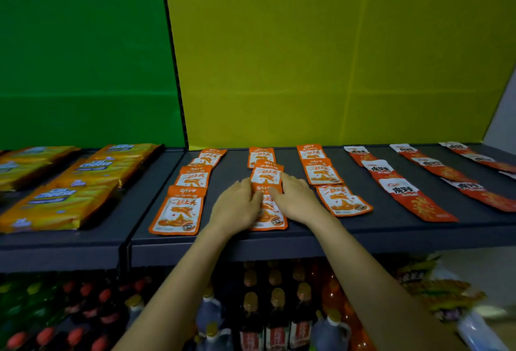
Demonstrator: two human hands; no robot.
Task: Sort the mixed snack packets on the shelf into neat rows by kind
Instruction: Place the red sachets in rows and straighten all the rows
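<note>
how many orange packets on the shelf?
9 orange packets, in three rows of three: left row, middle row, its front one under the left hand and right hand, right row. Overlaps could hide more.

Glossy plastic snack packets point(178, 211); matt dark shelf point(391, 227)

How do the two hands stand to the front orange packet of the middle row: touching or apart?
Touching. In the head view the left hand and right hand rest on the front orange packet, one each side.
</note>
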